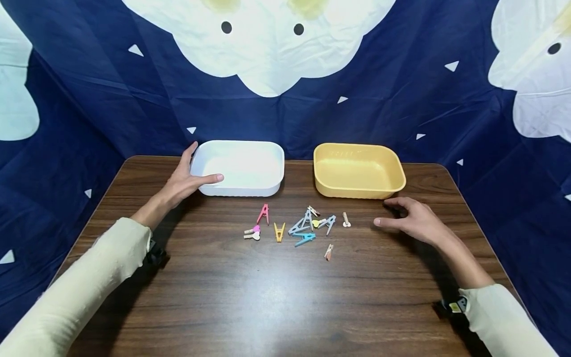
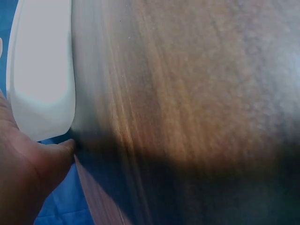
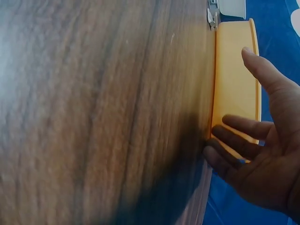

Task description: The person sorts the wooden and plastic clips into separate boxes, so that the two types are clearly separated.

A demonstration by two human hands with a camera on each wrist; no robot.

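A white plastic basin [image 1: 272, 187] stands at the back left of the table. My left hand [image 1: 180, 181] is at its left end, thumb and forefinger spread about the front left corner; whether they touch it I cannot tell. In the left wrist view, the thumb [image 2: 51, 157] lies beside the corner of the white basin [image 2: 44, 112]. A yellow basin [image 1: 357, 191] stands at the back right. My right hand [image 1: 415, 218] hovers off its front right corner, fingers loosely extended, holding nothing. The right wrist view shows the spread fingers before the yellow basin's side [image 3: 234, 84].
Several small clothespins lie in front of the basins: a pink one [image 1: 263, 213], a yellow one [image 1: 279, 233], a blue one [image 1: 305, 239], grey ones [image 1: 329, 224] and wooden ones [image 1: 328, 253]. A dark blue patterned cloth [image 1: 312, 116] hangs behind the brown table [image 1: 214, 297].
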